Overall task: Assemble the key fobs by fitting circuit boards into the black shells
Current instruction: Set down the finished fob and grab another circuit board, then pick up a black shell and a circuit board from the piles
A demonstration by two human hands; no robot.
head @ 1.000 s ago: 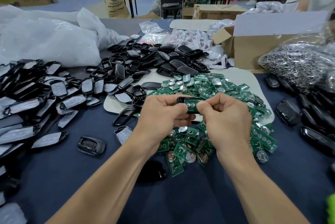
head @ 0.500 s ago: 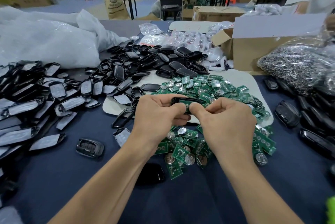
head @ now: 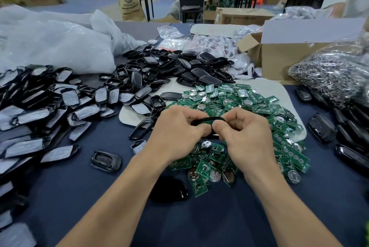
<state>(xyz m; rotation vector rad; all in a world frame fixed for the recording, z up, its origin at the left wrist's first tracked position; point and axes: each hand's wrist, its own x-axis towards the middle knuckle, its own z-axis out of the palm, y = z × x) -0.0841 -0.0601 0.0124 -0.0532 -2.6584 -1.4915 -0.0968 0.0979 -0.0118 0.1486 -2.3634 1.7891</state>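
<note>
Pinched between both hands — left hand point(head: 177, 128), right hand point(head: 246, 136) — a black shell point(head: 208, 120) hovers above the heap of green boards point(head: 239, 102) on the blue table point(head: 199, 216).

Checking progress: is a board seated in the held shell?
Cannot tell: left hand and right hand cover the shell; only its black rim shows.

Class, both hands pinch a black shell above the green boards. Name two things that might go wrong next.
The left hand and right hand squeeze the black shell at its ends; too much force might crack it. If it slips, it could fall among the green boards and scatter them.
</note>
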